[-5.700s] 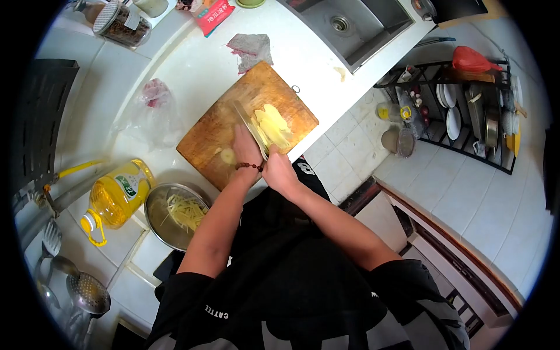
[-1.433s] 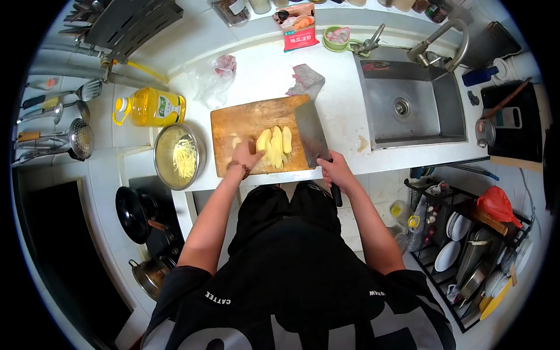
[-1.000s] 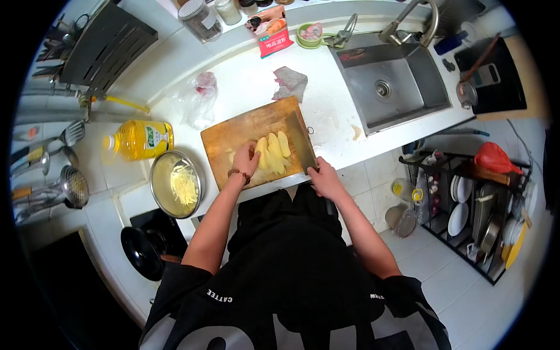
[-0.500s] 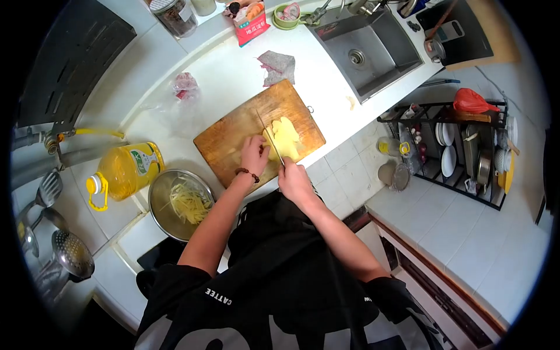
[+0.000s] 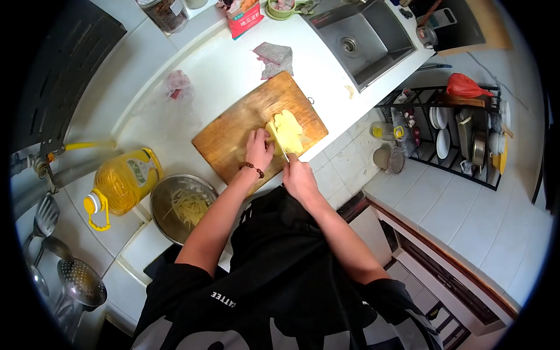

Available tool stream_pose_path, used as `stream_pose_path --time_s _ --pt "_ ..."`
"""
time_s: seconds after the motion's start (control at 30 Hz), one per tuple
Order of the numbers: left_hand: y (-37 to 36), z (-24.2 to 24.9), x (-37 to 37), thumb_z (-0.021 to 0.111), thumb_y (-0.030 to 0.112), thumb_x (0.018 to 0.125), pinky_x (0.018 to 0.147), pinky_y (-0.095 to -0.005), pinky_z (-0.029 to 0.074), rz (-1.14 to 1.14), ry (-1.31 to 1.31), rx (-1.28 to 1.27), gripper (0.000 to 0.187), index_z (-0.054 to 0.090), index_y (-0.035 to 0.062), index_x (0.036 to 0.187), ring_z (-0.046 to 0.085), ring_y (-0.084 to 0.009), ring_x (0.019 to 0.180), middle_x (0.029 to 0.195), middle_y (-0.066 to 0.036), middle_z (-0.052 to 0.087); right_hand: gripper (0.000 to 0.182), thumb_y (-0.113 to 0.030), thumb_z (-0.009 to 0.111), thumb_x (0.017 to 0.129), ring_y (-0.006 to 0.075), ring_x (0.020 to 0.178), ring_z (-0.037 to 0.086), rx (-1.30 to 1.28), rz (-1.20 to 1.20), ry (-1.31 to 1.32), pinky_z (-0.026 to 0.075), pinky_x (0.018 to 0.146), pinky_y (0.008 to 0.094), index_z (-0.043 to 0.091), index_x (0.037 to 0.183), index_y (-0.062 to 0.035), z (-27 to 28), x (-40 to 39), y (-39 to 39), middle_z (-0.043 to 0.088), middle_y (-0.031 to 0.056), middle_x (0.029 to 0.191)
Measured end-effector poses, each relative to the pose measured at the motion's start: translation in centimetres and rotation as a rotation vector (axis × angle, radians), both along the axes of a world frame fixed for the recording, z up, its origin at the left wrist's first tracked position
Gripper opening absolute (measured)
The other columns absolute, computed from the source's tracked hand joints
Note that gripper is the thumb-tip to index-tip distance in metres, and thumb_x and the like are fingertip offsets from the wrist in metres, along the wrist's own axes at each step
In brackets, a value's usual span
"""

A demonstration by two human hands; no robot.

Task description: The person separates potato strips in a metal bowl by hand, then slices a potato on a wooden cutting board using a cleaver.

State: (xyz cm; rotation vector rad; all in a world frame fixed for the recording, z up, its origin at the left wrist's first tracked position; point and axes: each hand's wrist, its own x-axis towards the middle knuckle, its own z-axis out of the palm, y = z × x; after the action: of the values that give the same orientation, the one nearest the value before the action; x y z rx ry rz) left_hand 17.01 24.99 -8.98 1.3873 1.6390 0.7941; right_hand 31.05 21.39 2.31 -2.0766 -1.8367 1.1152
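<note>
A wooden cutting board (image 5: pixel 224 137) lies on the white counter. My right hand (image 5: pixel 300 178) is closed round the handle of a kitchen knife (image 5: pixel 280 142), its blade pointing away from me across the board. Just left of the blade, my left hand (image 5: pixel 258 150) presses with curled fingers on a piece of peeled potato, mostly hidden under them. Pale yellow potato slices (image 5: pixel 290 131) lie overlapping on the blade's right side. To the left of the board, a metal bowl (image 5: pixel 161 204) holds potato shreds (image 5: pixel 190 209).
An oil bottle (image 5: pixel 125 179) stands left of the bowl. Beyond the board are a grey cloth (image 5: pixel 276 59), a crumpled plastic bag (image 5: pixel 178 87) and a red packet (image 5: pixel 242 20). The sink (image 5: pixel 373 41) is at the far right, a dish rack (image 5: pixel 434 131) further right.
The view has shifted slightly. The knife blade sits lower and closer against the potato, and less of it shows. Both hands keep their places on the board.
</note>
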Motion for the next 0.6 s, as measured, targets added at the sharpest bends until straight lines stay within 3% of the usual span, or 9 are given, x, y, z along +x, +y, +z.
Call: stream_pose_path --time_s 0.33,0.4,0.5,0.6 --pt "-0.16 -0.51 -0.05 0.072 0.006 0.09 0.079 -0.0456 0.054 -0.01 -0.008 -0.053 0.026 0.057 0.0048 0.111 0.064 -0.0324 0.085 0.104 -0.016 0.057 0.019 -0.01 0.056 0.099 0.0561 0.082 0.067 -0.056 0.009 -0.033 0.053 0.077 0.0645 0.06 0.107 0.0075 0.18 -0.11 -0.03 0.066 0.0383 0.081" --pt "-0.19 -0.64 -0.08 0.072 0.006 0.09 0.08 -0.046 0.054 -0.003 -0.013 -0.035 0.026 0.057 0.0051 0.111 0.064 -0.0329 0.085 0.104 -0.016 0.057 0.03 -0.008 0.056 0.099 0.0554 0.089 0.067 -0.122 0.011 -0.072 0.054 0.082 0.0619 0.063 0.125 0.0049 0.4 -0.2 0.09 0.068 0.0378 0.089" --pt "-0.1 -0.42 0.02 0.071 0.007 0.089 0.081 -0.0469 0.054 0.002 -0.029 -0.05 0.026 0.057 0.0056 0.111 0.064 -0.0336 0.085 0.105 -0.016 0.056 0.023 -0.008 0.056 0.098 0.0566 0.084 0.067 -0.064 0.0 -0.05 0.054 0.077 0.0643 0.061 0.114 0.0064 0.47 -0.23 -0.07 0.067 0.0384 0.084" --pt "-0.03 -0.23 -0.09 0.071 0.008 0.09 0.082 -0.0484 0.053 -0.008 -0.046 -0.106 0.026 0.056 0.0059 0.111 0.064 -0.035 0.087 0.107 -0.017 0.055 0.026 -0.008 0.056 0.098 0.0572 0.085 0.066 -0.052 0.007 -0.039 0.054 0.077 0.0645 0.061 0.119 0.005 0.24 0.0 -0.23 0.067 0.0382 0.085"
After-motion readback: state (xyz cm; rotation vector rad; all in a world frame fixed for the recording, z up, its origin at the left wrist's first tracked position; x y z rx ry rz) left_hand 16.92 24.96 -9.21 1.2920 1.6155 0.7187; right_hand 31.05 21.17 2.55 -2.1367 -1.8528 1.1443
